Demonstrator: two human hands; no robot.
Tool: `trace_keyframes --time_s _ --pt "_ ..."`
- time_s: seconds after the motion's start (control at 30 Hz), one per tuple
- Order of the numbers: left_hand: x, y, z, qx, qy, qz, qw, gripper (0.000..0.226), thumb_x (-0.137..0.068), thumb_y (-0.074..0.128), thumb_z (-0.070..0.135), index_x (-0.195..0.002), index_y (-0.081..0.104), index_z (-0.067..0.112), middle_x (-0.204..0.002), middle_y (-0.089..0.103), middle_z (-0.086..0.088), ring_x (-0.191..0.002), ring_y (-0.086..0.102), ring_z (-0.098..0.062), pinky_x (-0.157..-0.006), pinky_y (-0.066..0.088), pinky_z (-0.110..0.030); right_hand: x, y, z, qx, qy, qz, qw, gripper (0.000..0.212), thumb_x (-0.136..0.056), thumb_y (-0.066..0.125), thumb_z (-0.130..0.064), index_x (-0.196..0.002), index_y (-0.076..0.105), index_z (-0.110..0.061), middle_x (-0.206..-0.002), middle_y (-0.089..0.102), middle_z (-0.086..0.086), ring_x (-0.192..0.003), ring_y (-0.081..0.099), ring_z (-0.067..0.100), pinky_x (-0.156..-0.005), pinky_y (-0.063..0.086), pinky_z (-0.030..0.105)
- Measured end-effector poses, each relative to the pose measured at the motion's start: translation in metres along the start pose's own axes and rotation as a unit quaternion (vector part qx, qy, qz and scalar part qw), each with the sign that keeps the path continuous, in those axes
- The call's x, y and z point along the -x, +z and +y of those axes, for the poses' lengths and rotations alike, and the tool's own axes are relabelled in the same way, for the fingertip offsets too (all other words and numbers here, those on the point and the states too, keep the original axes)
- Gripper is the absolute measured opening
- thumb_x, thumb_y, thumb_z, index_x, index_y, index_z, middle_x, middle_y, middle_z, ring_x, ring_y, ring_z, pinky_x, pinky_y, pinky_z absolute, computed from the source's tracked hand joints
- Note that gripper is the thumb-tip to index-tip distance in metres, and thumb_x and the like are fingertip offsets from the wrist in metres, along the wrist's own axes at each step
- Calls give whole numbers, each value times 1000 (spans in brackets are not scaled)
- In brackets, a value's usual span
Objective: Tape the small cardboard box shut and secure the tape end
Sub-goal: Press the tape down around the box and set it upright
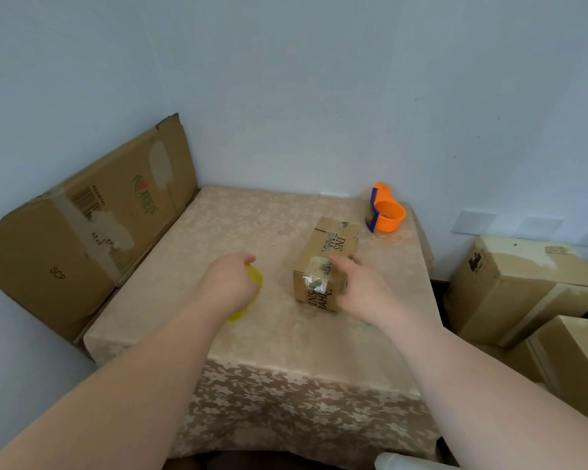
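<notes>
The small cardboard box [326, 252] lies on the table [252, 225], its flaps down, with clear tape over its near end. My right hand [360, 286] rests against the box's near right corner, fingers spread over the top edge. My left hand [230, 283] is closed around a yellow roll of tape [253, 279] that sits on the table left of the box; most of the roll is hidden under the hand. An orange tape dispenser [386, 213] stands behind the box at the table's far right.
A flattened cardboard carton [82, 225] leans against the wall on the left. Larger cardboard boxes [516, 283] are stacked on the floor to the right of the table. The flowered tablecloth [302, 401] hangs over the near edge.
</notes>
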State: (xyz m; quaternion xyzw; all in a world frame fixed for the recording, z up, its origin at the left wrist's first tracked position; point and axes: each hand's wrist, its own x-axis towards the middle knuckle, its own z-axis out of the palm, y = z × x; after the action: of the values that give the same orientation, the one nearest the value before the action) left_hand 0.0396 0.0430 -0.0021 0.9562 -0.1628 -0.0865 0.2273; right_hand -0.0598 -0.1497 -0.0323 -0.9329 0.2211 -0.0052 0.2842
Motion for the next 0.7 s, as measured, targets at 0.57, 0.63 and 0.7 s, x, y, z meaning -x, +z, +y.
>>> trace_keyframes --time_s 0.57,0.63,0.7 --pt "20 38 46 202 74 -199 956 85 -84 55 4 -147 10 41 -147 36 -1 -119 48 -20 -81 45 -24 11 0 8 -131 21 -32 991 102 -63 75 -10 -144 20 -40 -135 53 4 -118 55 25 -91 49 31" --pt "24 34 48 224 82 -186 953 92 -81 63 9 -146 9 44 -144 34 -2 -119 45 -18 -84 43 -25 13 -4 6 -146 16 -12 989 108 -56 79 -13 -142 21 -43 -131 55 3 -119 54 22 -89 49 29" --pt "26 28 52 248 86 -167 950 99 -76 68 10 -144 7 50 -137 33 -2 -110 47 -15 -81 45 -25 14 -8 2 -120 -5 18 993 114 -47 81 -22 -140 20 -46 -128 54 4 -122 49 24 -93 47 32"
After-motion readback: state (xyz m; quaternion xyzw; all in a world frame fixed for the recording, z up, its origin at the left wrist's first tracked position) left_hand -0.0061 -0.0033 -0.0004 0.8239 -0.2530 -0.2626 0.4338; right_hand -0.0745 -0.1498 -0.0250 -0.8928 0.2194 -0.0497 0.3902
